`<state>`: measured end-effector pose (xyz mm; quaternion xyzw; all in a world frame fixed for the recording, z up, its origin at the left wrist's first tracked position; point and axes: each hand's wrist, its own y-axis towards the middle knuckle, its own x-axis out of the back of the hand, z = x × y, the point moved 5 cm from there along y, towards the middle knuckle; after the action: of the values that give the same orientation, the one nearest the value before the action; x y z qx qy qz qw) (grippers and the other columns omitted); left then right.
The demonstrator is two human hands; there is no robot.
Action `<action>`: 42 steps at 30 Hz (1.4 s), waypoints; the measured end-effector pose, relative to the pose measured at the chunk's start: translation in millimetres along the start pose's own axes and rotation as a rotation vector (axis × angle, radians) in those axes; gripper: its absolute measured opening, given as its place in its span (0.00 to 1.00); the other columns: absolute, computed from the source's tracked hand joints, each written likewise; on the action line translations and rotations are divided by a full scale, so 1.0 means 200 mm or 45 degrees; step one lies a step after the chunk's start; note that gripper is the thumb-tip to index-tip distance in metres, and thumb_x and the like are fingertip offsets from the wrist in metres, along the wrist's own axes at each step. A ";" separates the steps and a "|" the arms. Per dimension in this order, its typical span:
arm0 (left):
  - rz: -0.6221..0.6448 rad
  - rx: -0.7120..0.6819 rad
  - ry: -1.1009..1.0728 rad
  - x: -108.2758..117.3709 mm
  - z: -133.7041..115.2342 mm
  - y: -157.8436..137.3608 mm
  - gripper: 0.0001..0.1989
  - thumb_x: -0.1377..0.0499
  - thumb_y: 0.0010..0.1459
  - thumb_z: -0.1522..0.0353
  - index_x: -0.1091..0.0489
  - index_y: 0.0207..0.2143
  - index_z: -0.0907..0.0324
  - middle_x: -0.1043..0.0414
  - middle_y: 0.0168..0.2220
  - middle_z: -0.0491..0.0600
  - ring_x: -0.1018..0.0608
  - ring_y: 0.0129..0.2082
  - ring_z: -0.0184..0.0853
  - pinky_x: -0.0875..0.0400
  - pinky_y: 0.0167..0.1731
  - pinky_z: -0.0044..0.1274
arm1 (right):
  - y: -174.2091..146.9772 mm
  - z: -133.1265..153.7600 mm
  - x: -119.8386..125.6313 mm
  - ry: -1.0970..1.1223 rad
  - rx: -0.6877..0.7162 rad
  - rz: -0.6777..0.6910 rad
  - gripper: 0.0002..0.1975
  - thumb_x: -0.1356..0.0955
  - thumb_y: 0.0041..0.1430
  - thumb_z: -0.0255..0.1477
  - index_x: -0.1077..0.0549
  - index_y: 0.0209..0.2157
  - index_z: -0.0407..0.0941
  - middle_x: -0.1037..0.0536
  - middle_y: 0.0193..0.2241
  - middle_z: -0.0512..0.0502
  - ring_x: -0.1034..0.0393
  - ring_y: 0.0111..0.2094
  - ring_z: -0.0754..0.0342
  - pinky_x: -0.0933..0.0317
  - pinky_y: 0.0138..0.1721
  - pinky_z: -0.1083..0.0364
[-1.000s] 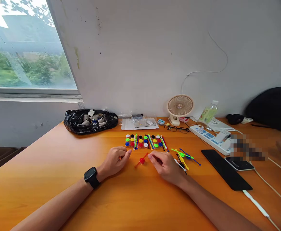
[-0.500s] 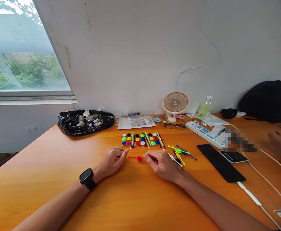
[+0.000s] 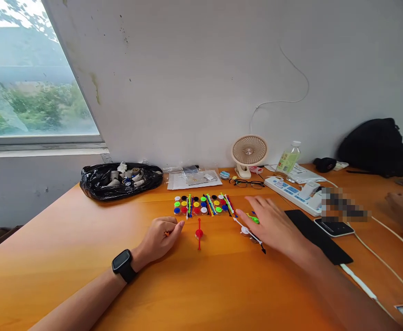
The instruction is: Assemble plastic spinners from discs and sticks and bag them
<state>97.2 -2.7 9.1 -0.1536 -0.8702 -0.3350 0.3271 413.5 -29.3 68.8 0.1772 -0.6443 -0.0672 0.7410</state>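
A red arrow-shaped pointer on a small round base [image 3: 199, 234] stands on the wooden table [image 3: 146, 299], its arrow aligned front to back. Left of it, my left hand [image 3: 162, 236] rests with fingers curled closed, and no object shows in it. My right hand [image 3: 273, 223] is open, fingers spread, over a loose group of pointers. From beneath it show a white pointer [image 3: 244, 230], a black arrow tip [image 3: 263, 251] and a green piece [image 3: 253, 219]; others are hidden. Behind lie rows of coloured discs [image 3: 196, 205] with bundles of coloured arrows [image 3: 210, 205] between them.
At the back are a black plastic bag [image 3: 94, 184], clear packets on paper [image 3: 192, 179], glasses [image 3: 248, 184], a fan [image 3: 249, 151] and a bottle [image 3: 289, 158]. A power strip [image 3: 291, 193], phone [image 3: 319, 236] and cables lie right, near another person's hand [image 3: 400, 207].
My right hand has let go of the red pointer, moved right and opened over the loose pointers. The red arrow has turned from sideways to front-to-back. My left hand stays curled in place.
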 end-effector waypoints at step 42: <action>0.006 0.119 -0.250 0.08 -0.03 0.02 0.19 0.47 0.73 0.54 0.25 0.47 0.58 0.22 0.44 0.52 0.23 0.44 0.39 0.27 0.46 0.29 | -0.22 0.88 -0.26 0.141 0.970 0.184 0.15 0.39 0.74 0.30 0.31 0.58 0.44 0.25 0.55 0.34 0.33 0.56 0.38 0.49 0.64 0.28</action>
<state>90.5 -2.1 24.9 -0.1722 -0.9124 -0.2766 0.2476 238.8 -83.9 24.4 0.3971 -0.5930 0.2388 0.6584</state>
